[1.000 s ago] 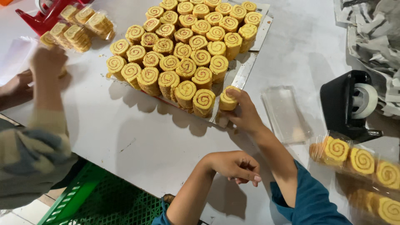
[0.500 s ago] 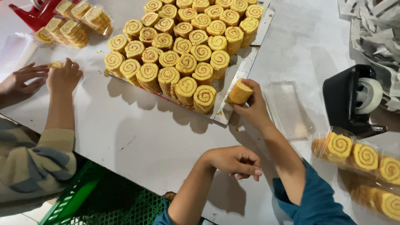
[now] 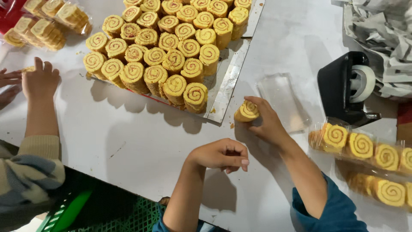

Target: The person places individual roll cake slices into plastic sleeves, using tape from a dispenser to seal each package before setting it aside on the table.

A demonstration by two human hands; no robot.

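Roll slice gripped in right hand; left hand apart.

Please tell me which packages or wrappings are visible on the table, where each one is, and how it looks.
Empty clear plastic tray: right of the right hand; long, see-through.
Filled clear packs: right edge; rows of yellow spiral rolls inside.
Bagged rolls: upper left; clear wrap, yellow slices, partly on something red.
Tape dispenser: right; black, white roll.
No labels, signs or screens show.
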